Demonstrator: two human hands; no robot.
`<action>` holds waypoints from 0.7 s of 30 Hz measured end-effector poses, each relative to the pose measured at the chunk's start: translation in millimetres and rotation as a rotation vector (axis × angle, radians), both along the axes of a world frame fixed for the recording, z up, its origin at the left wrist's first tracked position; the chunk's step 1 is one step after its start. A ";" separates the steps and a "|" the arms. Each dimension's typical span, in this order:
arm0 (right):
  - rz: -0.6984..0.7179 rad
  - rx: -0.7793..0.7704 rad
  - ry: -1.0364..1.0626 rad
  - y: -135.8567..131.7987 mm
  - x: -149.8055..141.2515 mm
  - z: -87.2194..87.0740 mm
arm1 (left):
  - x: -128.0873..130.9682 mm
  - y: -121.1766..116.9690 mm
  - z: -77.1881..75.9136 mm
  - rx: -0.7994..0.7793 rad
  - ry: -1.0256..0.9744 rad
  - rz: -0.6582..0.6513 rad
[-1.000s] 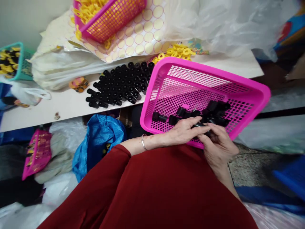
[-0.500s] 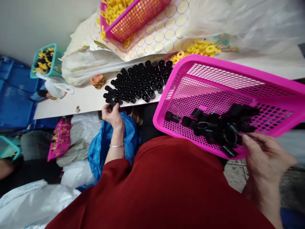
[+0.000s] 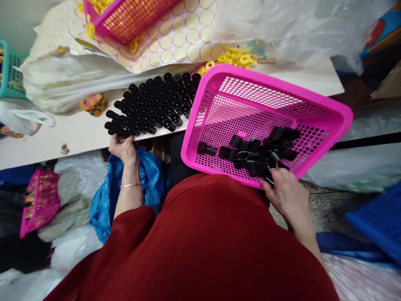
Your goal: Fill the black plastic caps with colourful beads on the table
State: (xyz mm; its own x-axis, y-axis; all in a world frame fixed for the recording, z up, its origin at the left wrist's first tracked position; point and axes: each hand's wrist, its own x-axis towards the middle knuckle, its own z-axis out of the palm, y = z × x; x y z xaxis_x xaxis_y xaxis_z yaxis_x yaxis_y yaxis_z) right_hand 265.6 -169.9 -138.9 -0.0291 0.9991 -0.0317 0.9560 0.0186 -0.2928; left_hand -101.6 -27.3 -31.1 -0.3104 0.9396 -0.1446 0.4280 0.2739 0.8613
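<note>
No text, label, brand, number or sign can be read. The paper sheet [image 3: 178,21] is printed with rows of pale circles in reddish outlines, with no letters legible among them. Colour on the red-and-blue item [image 3: 380,31] at the upper right is too blurred to make out as words, as is the multicoloured patch [image 3: 260,54] beside the yellow rings [image 3: 239,57]. On the black tubes [image 3: 156,104], any marking is too small to tell.

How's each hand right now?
Left hand: at the near edge of the black tubes; grip hidden.
Right hand: at a black piece by the near rim of the pink basket; grip unclear.
</note>
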 end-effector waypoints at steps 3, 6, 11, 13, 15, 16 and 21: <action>0.020 -0.057 -0.073 3.3 -6.9 5.7 | 18.0 -12.7 7.4 -0.028 0.009 -0.052; -0.029 -0.027 0.125 4.6 -5.0 4.2 | 1.0 -12.3 1.7 0.021 0.055 -0.047; -0.444 0.165 0.986 5.6 1.9 -1.6 | 1.3 -10.6 -22.5 0.522 0.308 0.242; -0.574 0.154 1.354 8.7 2.2 -1.3 | 38.3 -15.6 -27.8 0.566 0.248 -0.042; -0.597 0.075 1.586 11.8 1.3 -0.4 | 84.7 -18.9 -29.4 0.413 0.113 -0.533; -0.590 0.031 1.649 12.6 0.6 0.1 | 107.0 -18.9 -29.9 0.299 0.069 -0.755; -0.562 0.008 1.760 5.5 -4.3 2.1 | 177.1 -1.5 -44.5 0.026 0.091 -1.267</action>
State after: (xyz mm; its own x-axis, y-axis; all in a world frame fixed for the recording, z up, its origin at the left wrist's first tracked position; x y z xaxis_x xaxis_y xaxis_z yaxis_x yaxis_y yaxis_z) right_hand 261.3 -164.3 -136.8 0.2765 0.9017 -0.3325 -0.5234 -0.1489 -0.8390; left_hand 75.5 -28.8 -75.6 0.7961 0.5870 -0.1471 0.4345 -0.3853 0.8141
